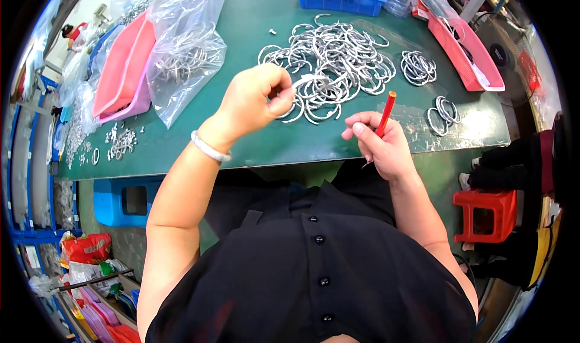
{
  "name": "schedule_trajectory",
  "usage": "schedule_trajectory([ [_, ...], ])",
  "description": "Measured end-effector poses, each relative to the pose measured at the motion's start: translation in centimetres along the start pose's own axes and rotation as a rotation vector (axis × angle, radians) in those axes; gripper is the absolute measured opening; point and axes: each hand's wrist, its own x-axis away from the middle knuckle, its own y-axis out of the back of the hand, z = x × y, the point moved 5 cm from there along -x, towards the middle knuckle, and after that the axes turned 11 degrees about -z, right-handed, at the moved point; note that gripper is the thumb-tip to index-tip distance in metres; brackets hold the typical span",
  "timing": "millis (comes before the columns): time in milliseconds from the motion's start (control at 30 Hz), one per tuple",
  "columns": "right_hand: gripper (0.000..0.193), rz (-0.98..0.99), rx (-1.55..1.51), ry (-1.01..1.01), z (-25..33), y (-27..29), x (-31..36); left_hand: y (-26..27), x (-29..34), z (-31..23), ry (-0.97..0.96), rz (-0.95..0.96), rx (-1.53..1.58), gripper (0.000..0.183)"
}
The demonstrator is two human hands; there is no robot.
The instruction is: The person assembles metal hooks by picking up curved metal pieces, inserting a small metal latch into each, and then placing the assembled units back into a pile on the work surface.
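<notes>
My left hand (257,95) is closed over the left side of a pile of silvery C-shaped metal rings (344,59) on the green table. Its fingertips come together at the pile's edge, and whether they pinch a ring cannot be made out. In my right hand (383,147), just in front of the pile, is a slim red stick-like tool (386,113), slanting up between thumb and fingers. Its lower end is mostly hidden by the hand. A smaller bunch of rings (418,68) and a few loose rings (444,115) lie to the right.
Pink baskets (124,65) and a clear plastic bag (187,53) with rings stand at the left. A blue tray (341,2) of metal parts is at the back, a pink basket (477,65) at the right. Small parts (122,142) lie front left. Stools (486,213) stand below.
</notes>
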Motion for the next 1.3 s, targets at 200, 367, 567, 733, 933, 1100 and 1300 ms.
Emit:
schedule_trajectory([
  [200, 0.021, 0.014, -0.217, -0.057, 0.2, -0.6, -0.8, -0.9, 1.4, -4.2, -0.475, 0.057, -0.081, 0.016],
  [367, 0.017, 0.037, -0.222, -0.109, 0.4, -1.1, -0.7, -1.3, 3.3, -5.3, -0.639, 0.183, -0.192, 0.018],
  [567, 0.010, 0.049, -0.257, -0.046, 0.2, -1.1, -0.8, -1.0, 3.8, -4.6, -0.499, 0.053, -0.044, 0.021],
  [733, 0.014, 0.030, -0.249, 0.022, 0.5, -1.3, -0.6, -1.3, 5.2, -2.8, -0.092, -0.135, 0.139, 0.026],
  [933, 0.016, 0.029, -0.166, 0.091, 1.1, -1.6, 0.0, -3.4, 7.7, 0.1, 0.802, -0.195, 0.948, 0.026],
  [1100, 0.017, 0.018, -0.132, 0.112, 1.0, -1.6, 0.1, -3.3, 7.9, -0.2, 0.800, -0.179, 0.945, 0.024],
  [1300, 0.017, -0.002, -0.126, 0.126, 1.1, -1.5, 0.2, -3.4, 8.0, -0.6, 0.861, -0.155, 0.980, 0.024],
])
